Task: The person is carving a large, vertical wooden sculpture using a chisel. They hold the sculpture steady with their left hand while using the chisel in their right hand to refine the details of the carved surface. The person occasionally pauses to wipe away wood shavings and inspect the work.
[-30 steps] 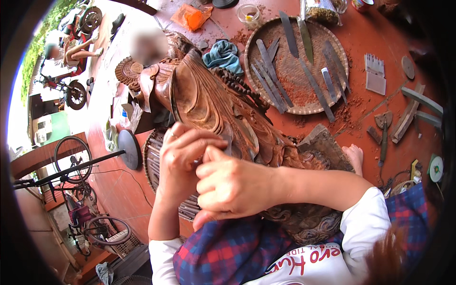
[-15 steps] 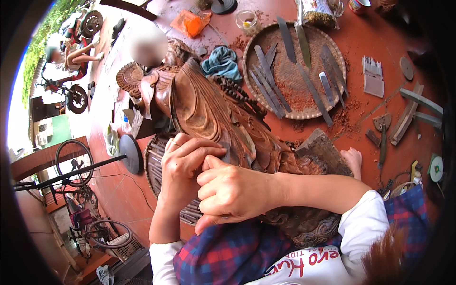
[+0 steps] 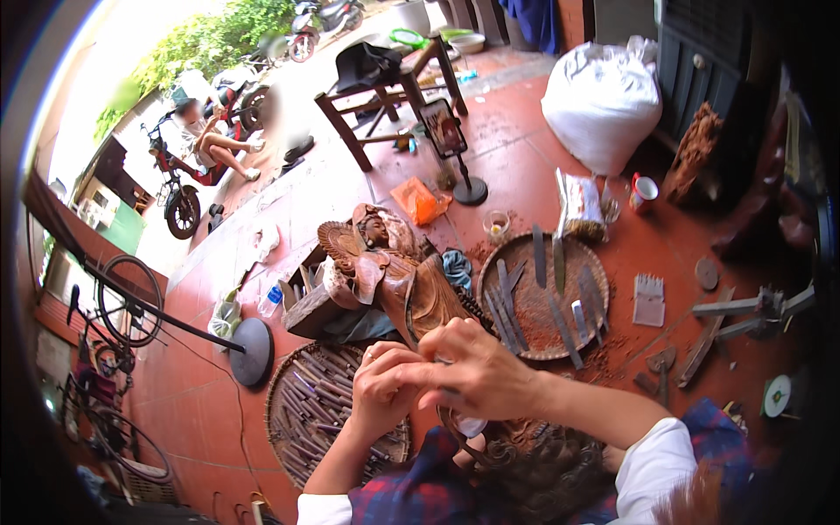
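A carved wooden statue (image 3: 398,280) of a robed figure with a fan-shaped headpiece lies tilted in front of me, its lower part at my lap. Above its robe, my left hand (image 3: 383,389) and my right hand (image 3: 486,372) are drawn together with curled fingers touching. A small greyish bit shows between the fingers, too little to name. Left of the statue, a round basket (image 3: 273,411) holds many slim carving-tool handles. On the right, a woven tray (image 3: 560,350) carries several flat metal files and reddish wood shavings.
A round black stand base (image 3: 252,352) with a long pole is at the left. A phone on a stand (image 3: 444,129) stands ahead, near a wooden chair frame (image 3: 346,131). A white sack (image 3: 604,105) and a mug (image 3: 644,192) are at the far right. Someone sits by motorbikes (image 3: 184,210).
My view has lifted and widened to show more of the yard and the tool basket. Both hands stay together, with the right fingers now reaching over the left.
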`<state>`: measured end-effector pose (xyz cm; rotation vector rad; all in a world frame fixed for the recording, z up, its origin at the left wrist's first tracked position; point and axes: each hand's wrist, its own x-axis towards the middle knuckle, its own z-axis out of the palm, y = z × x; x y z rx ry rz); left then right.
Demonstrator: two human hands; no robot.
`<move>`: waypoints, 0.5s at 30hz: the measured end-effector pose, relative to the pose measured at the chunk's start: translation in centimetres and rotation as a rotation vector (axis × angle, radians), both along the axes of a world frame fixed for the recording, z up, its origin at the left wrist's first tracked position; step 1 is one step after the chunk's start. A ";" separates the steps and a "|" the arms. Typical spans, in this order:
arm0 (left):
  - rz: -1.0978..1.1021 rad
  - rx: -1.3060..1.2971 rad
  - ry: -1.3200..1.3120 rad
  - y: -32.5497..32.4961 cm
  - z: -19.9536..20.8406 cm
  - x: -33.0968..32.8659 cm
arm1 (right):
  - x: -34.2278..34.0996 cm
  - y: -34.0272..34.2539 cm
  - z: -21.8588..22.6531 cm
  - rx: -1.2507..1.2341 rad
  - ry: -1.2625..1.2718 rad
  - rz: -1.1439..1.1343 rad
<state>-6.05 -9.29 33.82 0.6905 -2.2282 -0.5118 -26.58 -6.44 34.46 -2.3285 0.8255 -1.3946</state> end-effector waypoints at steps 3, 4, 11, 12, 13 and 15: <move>0.095 0.163 -0.021 1.1 -0.1 0.4 | -2.6 0.7 4.7 -0.003 0.251 0.011; 0.027 0.181 -0.100 0.9 -1.2 1.3 | -3.7 1.3 6.6 0.035 0.352 0.021; -0.165 0.529 -0.393 5.1 -6.3 5.3 | -9.1 6.8 10.7 0.617 0.492 0.088; -0.239 0.393 -0.147 5.0 -9.0 6.1 | -9.6 7.8 10.1 0.759 0.414 0.024; -0.172 0.566 -0.266 5.0 -9.1 6.0 | -10.7 8.7 9.2 0.816 0.387 -0.068; -0.195 0.758 -0.014 5.7 -10.3 6.1 | -13.0 9.6 7.2 0.887 0.299 -0.252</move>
